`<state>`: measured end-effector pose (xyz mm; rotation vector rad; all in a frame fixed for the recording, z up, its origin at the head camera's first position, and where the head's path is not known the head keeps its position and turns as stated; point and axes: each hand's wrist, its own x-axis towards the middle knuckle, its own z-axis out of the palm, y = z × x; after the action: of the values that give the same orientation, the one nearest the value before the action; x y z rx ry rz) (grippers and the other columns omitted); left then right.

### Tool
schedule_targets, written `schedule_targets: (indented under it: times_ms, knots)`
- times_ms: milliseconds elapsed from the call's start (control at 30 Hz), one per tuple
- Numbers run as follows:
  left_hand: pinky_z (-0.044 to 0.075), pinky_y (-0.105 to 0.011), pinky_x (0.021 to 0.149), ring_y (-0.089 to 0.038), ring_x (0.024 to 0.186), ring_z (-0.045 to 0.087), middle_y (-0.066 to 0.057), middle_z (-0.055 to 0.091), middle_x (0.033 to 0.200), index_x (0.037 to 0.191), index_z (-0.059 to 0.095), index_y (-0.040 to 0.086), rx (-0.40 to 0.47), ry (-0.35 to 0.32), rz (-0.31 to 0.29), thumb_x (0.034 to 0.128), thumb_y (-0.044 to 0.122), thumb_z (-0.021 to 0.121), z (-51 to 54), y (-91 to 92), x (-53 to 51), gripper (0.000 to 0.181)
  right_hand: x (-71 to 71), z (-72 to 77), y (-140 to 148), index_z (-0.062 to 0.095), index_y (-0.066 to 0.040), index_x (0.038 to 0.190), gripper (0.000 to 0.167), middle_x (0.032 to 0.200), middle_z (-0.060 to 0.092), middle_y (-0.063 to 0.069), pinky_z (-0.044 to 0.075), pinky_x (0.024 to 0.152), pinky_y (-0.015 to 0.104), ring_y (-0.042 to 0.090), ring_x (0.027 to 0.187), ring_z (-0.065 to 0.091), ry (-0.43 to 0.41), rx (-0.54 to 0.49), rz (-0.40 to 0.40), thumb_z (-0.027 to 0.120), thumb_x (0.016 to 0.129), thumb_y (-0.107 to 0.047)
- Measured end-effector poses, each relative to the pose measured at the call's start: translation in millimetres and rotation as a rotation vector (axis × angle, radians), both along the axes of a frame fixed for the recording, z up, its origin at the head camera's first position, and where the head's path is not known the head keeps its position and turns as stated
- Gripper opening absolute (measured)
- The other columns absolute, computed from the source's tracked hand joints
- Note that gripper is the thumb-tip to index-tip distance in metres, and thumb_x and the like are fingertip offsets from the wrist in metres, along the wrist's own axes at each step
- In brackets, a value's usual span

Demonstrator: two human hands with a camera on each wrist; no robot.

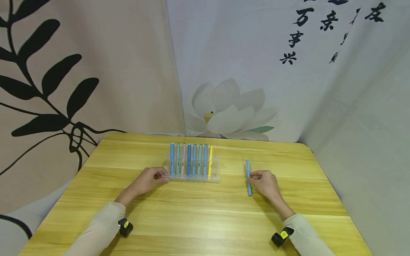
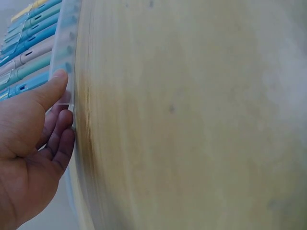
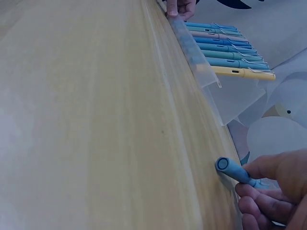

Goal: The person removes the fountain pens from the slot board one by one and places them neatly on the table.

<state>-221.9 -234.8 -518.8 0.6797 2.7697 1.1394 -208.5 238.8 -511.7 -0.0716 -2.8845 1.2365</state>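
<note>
A clear plastic pen stand (image 1: pixel 216 170) sits near the back of the table, holding several capped pens side by side in blue, green and pale pink, with a yellow pen (image 1: pixel 210 160) at its right end. My left hand (image 1: pixel 150 180) grips the stand's left front corner; in the left wrist view, the thumb (image 2: pixel 58 82) lies over the clear lip and the other fingers curl beneath. Off to the stand's right, my right hand (image 1: pixel 265 183) pinches a blue pen (image 1: pixel 248 168) between thumb and fingers. The right wrist view shows that pen's round end (image 3: pixel 222 164) low over the wood.
The wooden table (image 1: pixel 198 220) ends at a back edge against a hanging cloth (image 1: pixel 237 53) with a lotus print and dark characters. Another cloth (image 1: pixel 128 71) with black leaves hangs at the left. Each sleeve carries a small black wrist camera (image 1: pixel 125 227).
</note>
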Motion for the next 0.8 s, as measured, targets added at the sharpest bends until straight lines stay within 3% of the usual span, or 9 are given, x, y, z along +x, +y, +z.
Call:
schedule_targets:
  times_ms: [333,800]
  knots:
    - [0.053,-0.027,0.074,-0.009,0.082,0.061,0.004,0.069,0.090,0.103,0.074,0.012,0.013,0.029,-0.013,0.0960,0.019,0.074,-0.4,-1.5,1.6,0.011,0.7,-0.5,-6.7,0.079,-0.001,0.102,0.026,0.085,0.077,0.007,0.051,0.058,0.031,0.019,0.074,0.072,-0.002,0.027,-0.009,0.082,0.087,-0.022]
    - [0.053,-0.027,0.074,-0.009,0.081,0.060,0.006,0.068,0.089,0.105,0.074,0.012,0.007,0.002,-0.002,0.0959,0.019,0.074,0.8,-0.7,1.7,0.011,0.5,-2.4,-11.3,0.079,-0.003,0.098,0.026,0.079,0.074,0.003,0.043,0.049,0.029,0.013,0.060,0.062,0.014,0.056,-0.031,0.083,0.085,-0.025]
